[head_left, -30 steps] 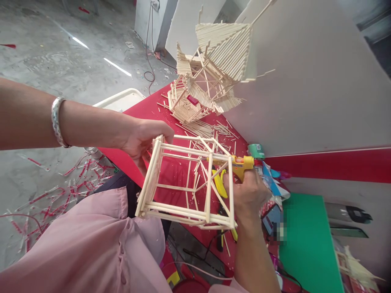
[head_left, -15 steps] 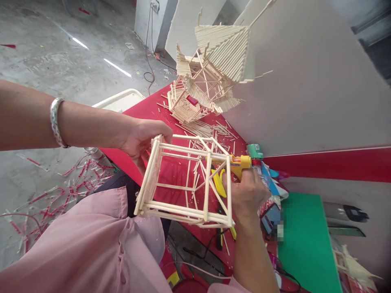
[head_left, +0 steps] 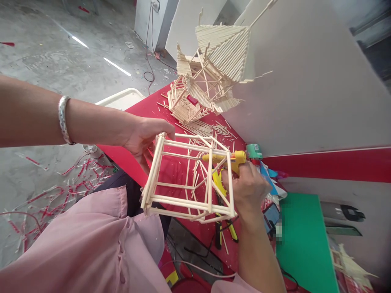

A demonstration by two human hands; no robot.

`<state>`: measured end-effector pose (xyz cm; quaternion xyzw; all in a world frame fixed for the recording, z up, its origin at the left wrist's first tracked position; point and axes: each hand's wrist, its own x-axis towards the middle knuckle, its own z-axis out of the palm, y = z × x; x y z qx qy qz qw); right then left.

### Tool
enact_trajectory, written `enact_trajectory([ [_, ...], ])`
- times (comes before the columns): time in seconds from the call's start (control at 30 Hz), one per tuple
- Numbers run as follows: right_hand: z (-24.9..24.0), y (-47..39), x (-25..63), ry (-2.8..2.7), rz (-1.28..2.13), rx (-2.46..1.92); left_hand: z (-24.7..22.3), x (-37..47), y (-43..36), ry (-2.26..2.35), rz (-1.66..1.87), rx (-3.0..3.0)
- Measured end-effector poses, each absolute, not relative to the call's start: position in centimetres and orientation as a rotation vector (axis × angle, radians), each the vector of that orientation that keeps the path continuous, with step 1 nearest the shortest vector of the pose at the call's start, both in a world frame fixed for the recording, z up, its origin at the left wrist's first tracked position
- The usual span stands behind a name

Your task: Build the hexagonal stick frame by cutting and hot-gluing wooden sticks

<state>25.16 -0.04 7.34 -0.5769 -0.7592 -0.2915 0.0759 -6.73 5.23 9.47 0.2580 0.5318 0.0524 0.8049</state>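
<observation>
My left hand (head_left: 143, 136) grips the upper left corner of a box-shaped frame of pale wooden sticks (head_left: 186, 201), tilted above the red table. In my right hand (head_left: 252, 185), at the right end of the frame, is a yellow hot glue gun (head_left: 240, 158) pointing left. Its nozzle reaches among the sticks near the frame's upper right part; I cannot tell whether it touches one. The fingers on the gun's handle are partly hidden. Beneath the frame, yellow-and-black cutters (head_left: 218, 232) lie on the table.
A larger stick model with slatted roofs (head_left: 224, 53) stands at the back of the red table (head_left: 137, 106). Loose sticks (head_left: 201, 128) lie in front of it. A green roll (head_left: 254, 151) and a green board (head_left: 305, 240) are on the right. Plastic scraps (head_left: 79, 179) litter the floor.
The stick frame and my left hand have shifted slightly right, with the frame's lower edge raised. The glue gun has moved a little up and left, and more of its front shows between the sticks.
</observation>
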Motion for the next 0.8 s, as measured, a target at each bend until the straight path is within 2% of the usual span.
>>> enact_trajectory([
  [0.47, 9.2, 0.8, 24.6, -2.460, -1.014, -1.502, 10.1, -6.5, 5.3, 1.140, 0.122, 0.463],
  [0.8, 9.6, 0.9, 24.4, -2.462, -0.945, -1.579, 10.1, -6.5, 5.2, 1.136, 0.142, 0.450],
])
